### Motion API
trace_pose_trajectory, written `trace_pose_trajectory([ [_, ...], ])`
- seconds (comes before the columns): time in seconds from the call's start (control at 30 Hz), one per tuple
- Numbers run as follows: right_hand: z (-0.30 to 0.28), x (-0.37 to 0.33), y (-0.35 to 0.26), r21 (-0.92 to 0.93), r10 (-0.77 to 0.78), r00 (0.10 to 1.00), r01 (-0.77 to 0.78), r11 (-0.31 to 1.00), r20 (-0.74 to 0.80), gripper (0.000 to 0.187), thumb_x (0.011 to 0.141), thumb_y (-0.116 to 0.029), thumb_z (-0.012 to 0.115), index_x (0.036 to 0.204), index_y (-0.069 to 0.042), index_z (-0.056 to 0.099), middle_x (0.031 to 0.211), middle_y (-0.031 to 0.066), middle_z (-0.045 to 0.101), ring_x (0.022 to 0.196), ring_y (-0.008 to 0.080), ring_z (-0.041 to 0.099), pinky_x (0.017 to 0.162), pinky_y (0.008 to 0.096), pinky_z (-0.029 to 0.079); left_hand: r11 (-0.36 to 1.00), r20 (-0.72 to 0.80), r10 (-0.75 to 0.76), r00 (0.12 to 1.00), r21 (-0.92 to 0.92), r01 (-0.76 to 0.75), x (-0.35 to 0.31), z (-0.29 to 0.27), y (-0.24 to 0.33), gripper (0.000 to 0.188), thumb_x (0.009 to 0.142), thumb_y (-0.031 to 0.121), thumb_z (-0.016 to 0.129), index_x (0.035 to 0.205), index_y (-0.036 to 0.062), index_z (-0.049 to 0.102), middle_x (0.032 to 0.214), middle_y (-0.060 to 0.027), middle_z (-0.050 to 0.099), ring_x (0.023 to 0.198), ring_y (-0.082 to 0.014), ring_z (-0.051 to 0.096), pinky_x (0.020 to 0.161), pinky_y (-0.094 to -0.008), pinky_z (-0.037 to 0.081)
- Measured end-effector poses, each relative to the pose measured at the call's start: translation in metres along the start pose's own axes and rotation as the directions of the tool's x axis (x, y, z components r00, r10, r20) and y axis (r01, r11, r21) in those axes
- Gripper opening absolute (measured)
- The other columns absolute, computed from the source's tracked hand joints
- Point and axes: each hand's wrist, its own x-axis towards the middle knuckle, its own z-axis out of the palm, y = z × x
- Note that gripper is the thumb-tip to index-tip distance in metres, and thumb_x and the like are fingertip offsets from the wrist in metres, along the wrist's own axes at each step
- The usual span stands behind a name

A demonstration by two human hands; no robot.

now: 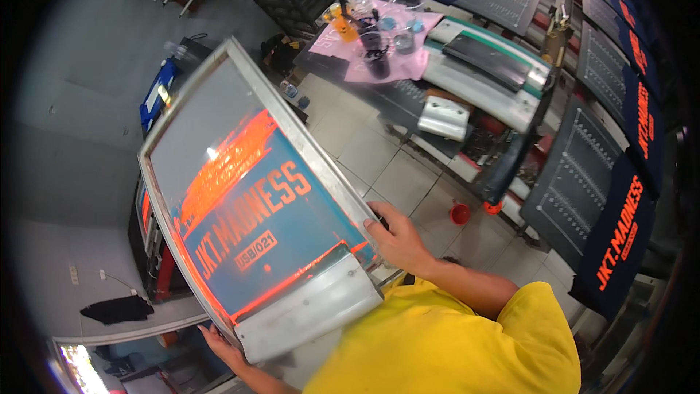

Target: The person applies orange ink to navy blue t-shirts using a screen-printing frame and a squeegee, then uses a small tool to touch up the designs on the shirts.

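Note:
A metal-framed printing screen (204, 117) is held tilted in front of me. My right hand (397, 239) grips its right rim, thumb on top. My left hand (222, 346) is at the lower left corner, with fingers along the outer edge; part of it is hidden beneath. Bright orange ink (226, 164) is smeared thickly across the middle of the blue-grey mesh, above block lettering. Across the screen's near end lies a wide silvery metal squeegee (310, 310), with orange ink along its edge. Neither hand touches the squeegee.
To the right, dark printed fabric pieces (620, 233) lie on a row of grey pallets (576, 168). Plastic cups (375, 55) stand on a pink sheet (335, 47) at the back. Another squeegee (443, 118) rests nearby. A red cup (459, 212) is on the tiled floor.

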Motion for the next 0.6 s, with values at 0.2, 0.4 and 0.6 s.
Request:
trace_pose_trajectory([
  [0.2,0.072,0.089,-0.022,0.094,-0.051,0.987,0.066,0.993,-0.151,0.041,0.091,-0.020,0.061,0.123,0.004,0.055,0.107,0.0148,0.059,0.090,0.0216,0.059,0.077,0.0315,0.048,0.998,0.221,0.060,0.973,0.003,-0.062,0.191,0.078,0.063,0.067,0.099,0.059,0.042,0.105,-0.0046,0.063,0.096,-0.0098,0.066,0.085,-0.0181,0.063,0.078,-0.0296,0.052],
  [0.4,0.121,0.168,-0.068,0.205,-0.002,0.957,0.064,0.977,-0.290,0.041,0.093,-0.015,0.060,0.128,0.006,0.053,0.112,0.0122,0.062,0.096,0.0154,0.059,0.082,0.0282,0.048,0.998,0.390,0.065,0.918,-0.018,-0.063,0.345,0.186,0.123,0.056,0.102,0.049,0.043,0.101,-0.0033,0.064,0.093,-0.0072,0.066,0.085,-0.0153,0.062,0.079,-0.0292,0.050],
  [0.6,0.132,0.256,-0.080,0.223,-0.005,0.900,0.113,0.968,-0.436,0.042,0.092,-0.012,0.060,0.128,0.007,0.052,0.114,0.0128,0.063,0.104,0.0154,0.059,0.089,0.0277,0.046,0.963,0.557,0.083,0.826,0.169,-0.210,0.456,0.310,0.145,0.050,0.103,0.042,0.046,0.092,-0.0021,0.066,0.088,-0.0046,0.065,0.076,-0.0116,0.059,0.070,-0.0264,0.047],
])
